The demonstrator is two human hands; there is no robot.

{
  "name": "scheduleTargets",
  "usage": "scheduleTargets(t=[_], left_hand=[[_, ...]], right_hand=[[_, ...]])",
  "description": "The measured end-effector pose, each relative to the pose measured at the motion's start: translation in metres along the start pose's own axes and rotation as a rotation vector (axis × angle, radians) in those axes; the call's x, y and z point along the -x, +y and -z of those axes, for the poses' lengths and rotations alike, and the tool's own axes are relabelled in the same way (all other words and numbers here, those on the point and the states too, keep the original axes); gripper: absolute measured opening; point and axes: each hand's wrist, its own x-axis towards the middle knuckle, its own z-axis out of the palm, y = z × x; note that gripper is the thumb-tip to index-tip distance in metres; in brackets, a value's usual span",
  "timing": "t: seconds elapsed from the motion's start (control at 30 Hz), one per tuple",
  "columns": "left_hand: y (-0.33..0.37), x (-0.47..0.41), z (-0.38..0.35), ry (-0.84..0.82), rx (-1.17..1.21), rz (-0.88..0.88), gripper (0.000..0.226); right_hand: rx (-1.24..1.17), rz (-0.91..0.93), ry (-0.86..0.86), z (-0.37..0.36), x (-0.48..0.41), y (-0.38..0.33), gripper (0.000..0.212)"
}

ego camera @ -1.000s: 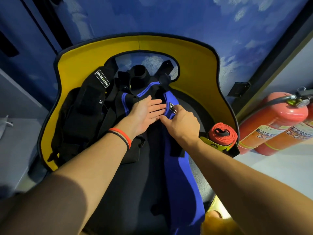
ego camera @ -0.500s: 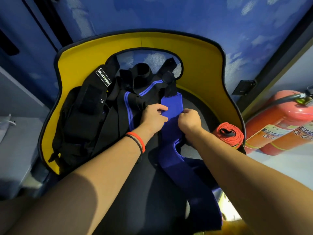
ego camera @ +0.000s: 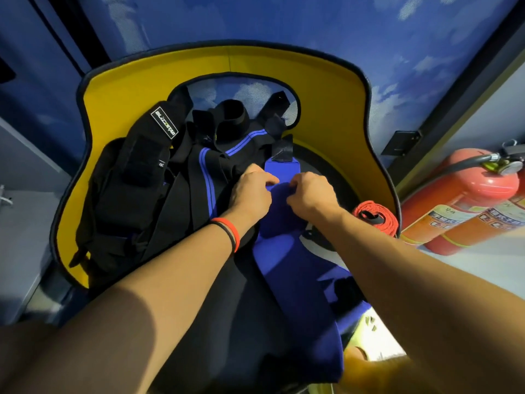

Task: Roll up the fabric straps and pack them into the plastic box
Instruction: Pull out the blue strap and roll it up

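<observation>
Head view: both hands clench the blue strap (ego camera: 298, 280) near its far end, the left hand (ego camera: 250, 194) at its 9 o'clock edge and the right hand (ego camera: 309, 191) at its 3 o'clock edge, with the curled fingertips mostly hidden under the knuckles. The strap trails toward 5 o'clock, its tail lost behind the right forearm. A heap of black straps (ego camera: 136, 194) lies at 9 o'clock, its layers hard to separate. At 3 o'clock, a rolled orange strap (ego camera: 375, 220) sits against the yellow chair rim (ego camera: 127, 89).

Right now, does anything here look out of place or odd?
The two extinguishers right of the seat lie on their sides rather than standing. No plastic box is in view. The blue strap, pinched by left hand and right hand, trails unrolled off the seat's front.
</observation>
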Motion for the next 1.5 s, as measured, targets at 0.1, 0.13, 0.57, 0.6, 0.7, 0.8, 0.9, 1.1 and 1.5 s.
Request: scheduleTargets(t=[0.1,0.13,0.57,0.6,0.7,0.8,0.9,1.1,1.5], left_hand=[[-0.002,0.0,0.016,-0.11,0.037,-0.023,0.024],[-0.002,0.002,0.022,-0.161,0.011,-0.055,0.015],[0.034,0.04,0.028,-0.422,-0.411,-0.096,0.06],[0.038,0.039,0.027,-0.426,-0.423,-0.073,0.061],[0.044,0.037,0.023,-0.452,-0.462,-0.02,0.067],[0.048,0.04,0.017,-0.421,-0.499,-0.002,0.068],[0.052,0.045,0.011,-0.378,-0.512,0.003,0.067],[0.057,0.055,0.009,-0.357,-0.546,0.004,0.061],[0.06,0.082,-0.011,-0.216,-0.455,0.15,0.052]], right_hand=[[0.007,0.012,-0.136,0.014,0.006,-0.004,0.031],[-0.013,0.005,-0.174,0.017,0.011,-0.005,0.036],[-0.303,-0.126,-0.222,0.0,0.138,0.014,0.047],[-0.321,-0.121,-0.228,-0.006,0.15,0.018,0.051],[-0.394,-0.094,-0.139,-0.023,0.186,0.026,0.057],[-0.416,-0.113,-0.027,-0.036,0.215,0.028,0.04],[-0.268,-0.194,-0.057,-0.048,0.232,0.027,0.044],[-0.073,-0.205,-0.079,-0.055,0.254,0.027,0.056],[-0.386,-0.224,-0.106,-0.054,0.264,0.042,0.016]])
